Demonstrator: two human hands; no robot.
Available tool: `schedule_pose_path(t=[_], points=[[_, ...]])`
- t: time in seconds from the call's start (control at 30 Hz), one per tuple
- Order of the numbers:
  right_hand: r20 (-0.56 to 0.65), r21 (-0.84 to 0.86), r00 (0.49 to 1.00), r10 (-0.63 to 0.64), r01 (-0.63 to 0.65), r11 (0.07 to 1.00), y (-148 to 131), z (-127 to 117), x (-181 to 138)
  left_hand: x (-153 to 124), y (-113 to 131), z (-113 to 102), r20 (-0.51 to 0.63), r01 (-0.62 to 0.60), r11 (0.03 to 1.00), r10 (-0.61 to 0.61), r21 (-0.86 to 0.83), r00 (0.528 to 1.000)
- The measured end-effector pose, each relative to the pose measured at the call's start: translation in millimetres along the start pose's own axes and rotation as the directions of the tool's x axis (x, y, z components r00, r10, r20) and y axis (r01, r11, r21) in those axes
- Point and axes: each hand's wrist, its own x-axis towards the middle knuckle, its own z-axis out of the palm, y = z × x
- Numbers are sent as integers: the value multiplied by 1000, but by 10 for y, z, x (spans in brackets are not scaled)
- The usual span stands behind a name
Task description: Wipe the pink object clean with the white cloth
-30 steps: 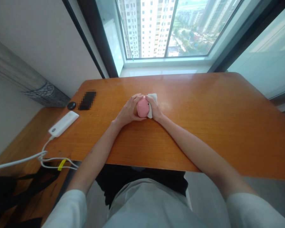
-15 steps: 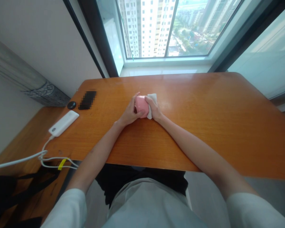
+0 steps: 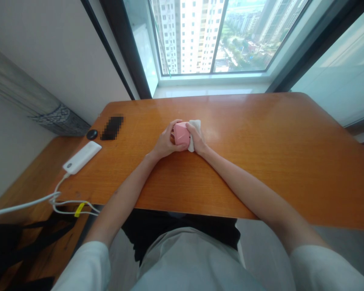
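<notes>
A small pink, boxy object with rounded edges [image 3: 181,134] is held just over the middle of the wooden table; I cannot tell its exact kind. My left hand [image 3: 166,141] wraps it from the left, fingers on the far side and thumb along the near edge. On its right side my right hand [image 3: 198,140] presses a folded white cloth or tissue [image 3: 195,123] against it, thumb resting on the pink surface. The palm hides part of the white piece. Whether the object touches the table is hard to see.
To the left on the table [image 3: 261,161] lie a white power bank [image 3: 82,157] with a white cable [image 3: 24,208], a round black item [image 3: 92,134] and a pixelated dark rectangle [image 3: 112,128]. A window [image 3: 212,40] stands behind the far edge.
The pink object has turned slightly in my hands, and a different slant of its faces shows. My left thumb and fingers have shifted a little; the right hand barely moved.
</notes>
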Motion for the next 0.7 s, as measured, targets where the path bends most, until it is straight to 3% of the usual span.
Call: schedule_pose_path(t=[0.17, 0.27, 0.37, 0.47, 0.57, 0.7], points=[[12, -43, 1000, -17, 18, 999, -35, 12, -30, -25, -107, 80, 16, 40, 990, -38, -135, 999], [7, 7, 1000, 2, -2, 1000, 3, 7, 19, -32, -169, 39, 9, -68, 997, 69, -42, 998], [-16, 57, 1000, 26, -25, 998, 49, -5, 79, -27, -180, -52, 78, -202, 972, 193, 123, 978], [-21, 62, 999, 34, -33, 998, 82, -18, 113, -21, -112, -113, 111, -244, 952, 227, 186, 968], [-10, 60, 999, 44, -44, 997, 84, -24, 106, -13, -19, -97, 50, -181, 971, 176, 154, 983], [-2, 23, 999, 36, -36, 999, 23, -11, 41, -4, -6, 2, 19, 33, 999, -33, -14, 999]])
